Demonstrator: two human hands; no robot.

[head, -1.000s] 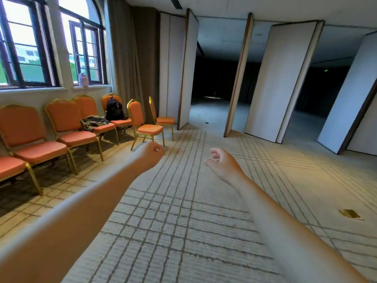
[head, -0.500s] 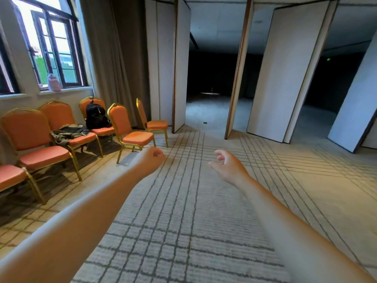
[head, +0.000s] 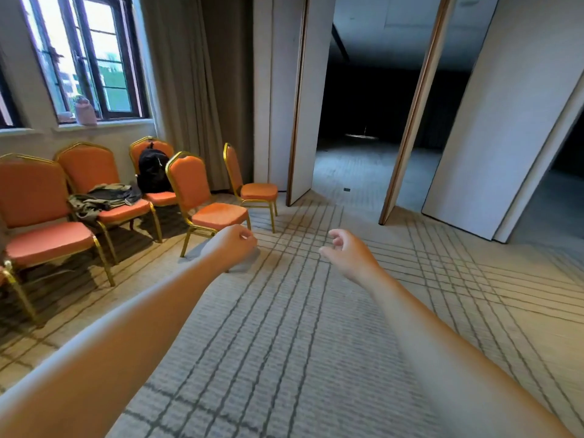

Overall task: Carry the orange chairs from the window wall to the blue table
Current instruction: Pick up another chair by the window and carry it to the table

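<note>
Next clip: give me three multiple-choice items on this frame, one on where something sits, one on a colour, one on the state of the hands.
1. Where is the black backpack?
A. On the carpet
B. On an orange chair by the wall
C. On the windowsill

2. What colour are the frames of the orange chairs?
A. Gold
B. Black
C. White

3. What are the left hand and right hand doing?
A. Both grip one chair
B. Each carries a bag
C. Both are empty, held out in front

Answers:
1 B, it stands on the seat of a chair below the window.
2 A, the legs and back rims of the nearest free chair look gold.
3 C, nothing is in either hand.
</note>
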